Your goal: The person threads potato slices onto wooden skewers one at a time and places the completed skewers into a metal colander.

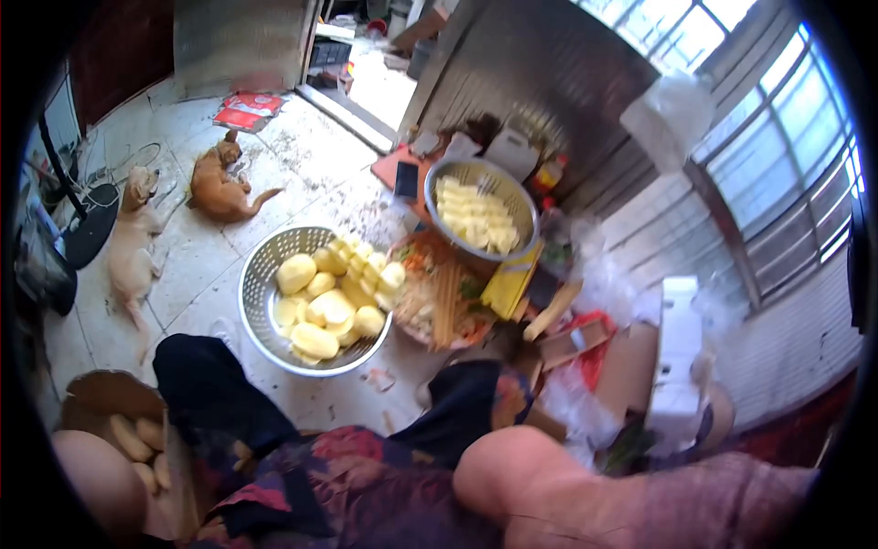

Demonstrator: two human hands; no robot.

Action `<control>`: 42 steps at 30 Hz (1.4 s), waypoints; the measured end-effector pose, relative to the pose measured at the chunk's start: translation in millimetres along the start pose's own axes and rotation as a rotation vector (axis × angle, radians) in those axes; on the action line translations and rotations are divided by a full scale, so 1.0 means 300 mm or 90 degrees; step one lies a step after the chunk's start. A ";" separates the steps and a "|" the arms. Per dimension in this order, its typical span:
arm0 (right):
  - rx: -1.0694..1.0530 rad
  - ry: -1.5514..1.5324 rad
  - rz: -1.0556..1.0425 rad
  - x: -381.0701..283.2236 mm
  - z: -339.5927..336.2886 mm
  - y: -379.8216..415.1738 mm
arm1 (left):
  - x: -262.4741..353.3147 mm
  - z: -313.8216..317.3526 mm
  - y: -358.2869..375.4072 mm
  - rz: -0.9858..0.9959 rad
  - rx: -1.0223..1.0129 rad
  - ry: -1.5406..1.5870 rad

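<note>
My left hand [101, 485] is a blurred, rounded shape at the lower left, beside a cardboard box [101, 389] of unpeeled potatoes [133, 437]; its fingers do not show. Across my lap reaches my right hand [512, 467], bent at the wrist, with its fingers hidden from view. In front of my knees a metal colander [261, 334] holds peeled potatoes [315, 340], and some at its right side look sliced. Further back stands a second colander [434, 188] with rows of cut potato [476, 215]. A bundle of thin wooden sticks [445, 306] lies over vegetable scraps [416, 302].
Two dogs lie on the tiled floor, a brown one [219, 183] and a pale one [135, 242]. A phone [406, 179] rests beside the far colander. Plastic bags [585, 407], a white foam box [675, 357] and cardboard crowd the right side. An open doorway [370, 87] is behind.
</note>
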State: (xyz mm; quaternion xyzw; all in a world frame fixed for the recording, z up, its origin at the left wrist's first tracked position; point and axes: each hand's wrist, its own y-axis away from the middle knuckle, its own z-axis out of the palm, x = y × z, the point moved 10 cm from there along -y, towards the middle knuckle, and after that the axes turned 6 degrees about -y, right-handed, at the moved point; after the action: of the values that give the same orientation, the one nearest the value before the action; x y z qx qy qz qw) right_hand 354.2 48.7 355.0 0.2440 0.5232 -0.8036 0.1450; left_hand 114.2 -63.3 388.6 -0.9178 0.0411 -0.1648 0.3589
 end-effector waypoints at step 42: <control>-0.022 -0.109 0.134 0.321 -0.081 -0.316 | -0.064 -0.043 -0.034 0.059 0.009 0.085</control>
State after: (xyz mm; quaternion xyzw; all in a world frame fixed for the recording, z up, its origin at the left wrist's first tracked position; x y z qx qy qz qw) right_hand 232.9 111.9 367.6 0.2254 0.4938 -0.7929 0.2770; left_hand 91.4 -60.4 399.0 -0.8992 0.1066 -0.2093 0.3692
